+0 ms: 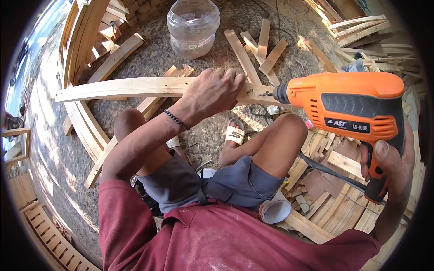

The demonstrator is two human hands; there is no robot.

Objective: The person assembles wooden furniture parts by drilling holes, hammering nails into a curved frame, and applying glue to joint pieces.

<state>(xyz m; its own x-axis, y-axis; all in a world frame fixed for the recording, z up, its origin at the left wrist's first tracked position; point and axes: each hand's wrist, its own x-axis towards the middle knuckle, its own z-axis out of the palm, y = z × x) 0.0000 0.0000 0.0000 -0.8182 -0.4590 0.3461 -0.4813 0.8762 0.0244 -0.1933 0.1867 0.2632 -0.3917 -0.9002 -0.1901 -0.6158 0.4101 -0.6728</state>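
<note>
My left hand (212, 90) is wrapped over a long pale wooden strip (122, 87) that lies crosswise in front of me, above my knees. Small dark holes dot the strip's upper face. On the right, my right hand (388, 160) grips the handle of an orange and black corded drill (350, 101). The drill points left, and its chuck (282, 94) is over the strip's right end. A thin bit reaches from the chuck to the wood; whether its tip is inside the wood I cannot tell.
A clear plastic jug (193, 29) stands beyond the strip. Loose wood pieces (264, 49) lie on the ground around it. Curved timber (79, 40) is stacked at the left. At my right, a black cord (332, 169) runs over planks (341, 207), and a white cup (275, 211) lies nearby.
</note>
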